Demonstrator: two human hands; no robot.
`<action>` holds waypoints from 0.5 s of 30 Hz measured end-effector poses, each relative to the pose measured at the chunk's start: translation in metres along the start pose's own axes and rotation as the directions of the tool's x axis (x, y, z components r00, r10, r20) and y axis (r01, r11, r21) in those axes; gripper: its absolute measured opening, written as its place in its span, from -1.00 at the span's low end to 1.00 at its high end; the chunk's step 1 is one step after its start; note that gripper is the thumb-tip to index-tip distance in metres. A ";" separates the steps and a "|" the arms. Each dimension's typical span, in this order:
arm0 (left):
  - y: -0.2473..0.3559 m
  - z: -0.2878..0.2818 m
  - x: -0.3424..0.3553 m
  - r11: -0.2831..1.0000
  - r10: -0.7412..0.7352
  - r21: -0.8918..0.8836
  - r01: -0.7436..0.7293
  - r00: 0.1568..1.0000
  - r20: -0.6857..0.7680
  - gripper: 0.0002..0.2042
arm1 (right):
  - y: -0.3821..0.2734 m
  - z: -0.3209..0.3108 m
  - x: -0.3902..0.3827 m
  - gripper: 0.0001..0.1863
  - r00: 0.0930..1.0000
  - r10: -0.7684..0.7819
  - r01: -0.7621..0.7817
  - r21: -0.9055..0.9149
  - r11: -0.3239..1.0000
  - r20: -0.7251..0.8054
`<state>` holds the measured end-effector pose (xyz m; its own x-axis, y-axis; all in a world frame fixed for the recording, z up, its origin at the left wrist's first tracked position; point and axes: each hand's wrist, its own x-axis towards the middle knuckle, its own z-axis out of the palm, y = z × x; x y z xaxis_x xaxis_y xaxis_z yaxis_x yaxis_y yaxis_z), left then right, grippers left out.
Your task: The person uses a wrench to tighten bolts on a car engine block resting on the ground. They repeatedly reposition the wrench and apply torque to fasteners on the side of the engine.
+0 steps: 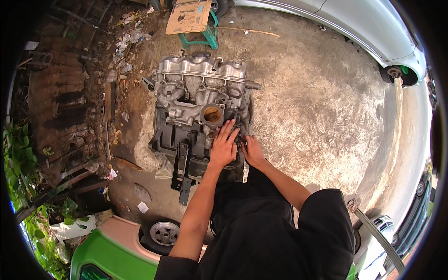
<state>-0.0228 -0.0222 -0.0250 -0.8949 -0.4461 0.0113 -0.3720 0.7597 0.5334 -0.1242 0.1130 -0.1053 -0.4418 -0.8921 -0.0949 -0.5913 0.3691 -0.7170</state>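
An engine (182, 126) stands on the ground in front of me, with a silver ribbed valve cover (200, 68) along its far side. An intake manifold (179, 109) with a round opening, brownish inside, faces up near its middle. My left hand (225, 147) lies on the near right part of the engine, fingers stretched out just below that opening. Beside it, my right hand (253, 151) is at the engine's right edge with its fingers bent together around something small and dark that I cannot make out. A black metal bracket (183, 168) sticks out toward me, left of my left hand.
Beyond the engine, a green stool (210, 38) bears a cardboard sheet (188, 17) with tools on it. A silver car (354, 23) is at the far right, a green vehicle (112, 252) at the near left. Litter and wood pieces lie along the left.
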 end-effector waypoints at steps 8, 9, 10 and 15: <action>0.000 0.000 0.000 0.999 0.021 0.048 -0.020 1.000 -0.020 -0.46 | 0.036 -0.003 0.001 -0.74 0.935 0.291 -0.246 0.221 0.944 -0.204; 0.000 -0.001 0.000 0.999 0.022 0.046 -0.021 0.999 -0.024 -0.46 | 0.042 0.000 0.009 -0.76 0.896 0.363 -0.292 0.276 0.916 -0.255; 0.000 -0.001 0.000 0.999 0.023 0.046 -0.022 0.999 -0.026 -0.46 | 0.049 0.002 0.015 -0.71 0.890 0.377 -0.289 0.324 0.901 -0.256; 0.003 -0.001 0.001 0.999 -0.004 0.046 0.005 1.000 -0.007 -0.45 | 0.105 0.041 0.051 -0.51 0.810 0.586 -0.502 0.512 0.697 -0.003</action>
<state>-0.0247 -0.0206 -0.0227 -0.8916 -0.4526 0.0145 -0.3871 0.7783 0.4943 -0.1811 0.0960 -0.2142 -0.7068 -0.5058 -0.4946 0.1548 0.5717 -0.8057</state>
